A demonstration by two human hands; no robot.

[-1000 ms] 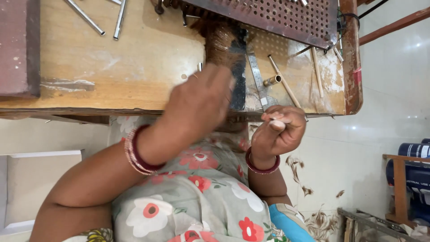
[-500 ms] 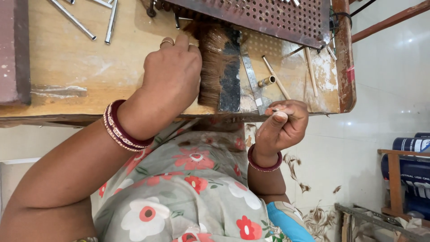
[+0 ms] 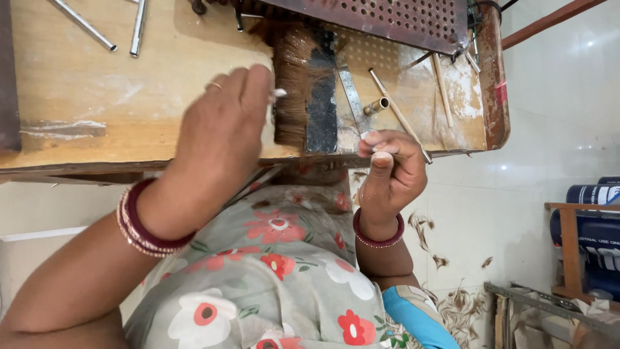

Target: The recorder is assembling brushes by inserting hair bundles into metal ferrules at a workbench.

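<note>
brown hair bundle (image 3: 292, 84) lies spread flat on the wooden workbench (image 3: 97, 110), its strands coarse and reddish-brown, running beside a dark flat strip (image 3: 321, 97) near the bench's front edge. the left hand (image 3: 216, 142) is over the bench just beside the bundle, fingers bent together and pinched on a small pale tuft (image 3: 279, 93) at the fingertips; a ring shows on one finger and dark red and beaded bangles (image 3: 139, 223) circle the wrist. the right hand (image 3: 391, 171) is held apart from the left, below the bench edge, curled nearly into a fist with thumb pressed to forefinger; i cannot tell what, if anything, it pinches. a maroon bangle (image 3: 378, 238) sits on that wrist. above the bundle a rusty perforated metal plate (image 3: 387, 19) slants across the bench. a flat steel ruler (image 3: 352, 94), a small brass tube (image 3: 376, 106) and thin wooden sticks (image 3: 442, 87) lie on the pale, worn board to the right. shiny metal rods (image 3: 84, 24) rest at the far left. at the right edge, dark blue cylinders with white label bands (image 3: 591, 194) sit on a wooden rack (image 3: 568, 245). loose hair clippings (image 3: 462, 304) litter the white tiled floor (image 3: 504, 194). a grey floral dress (image 3: 271, 271) fills the foreground.
</note>
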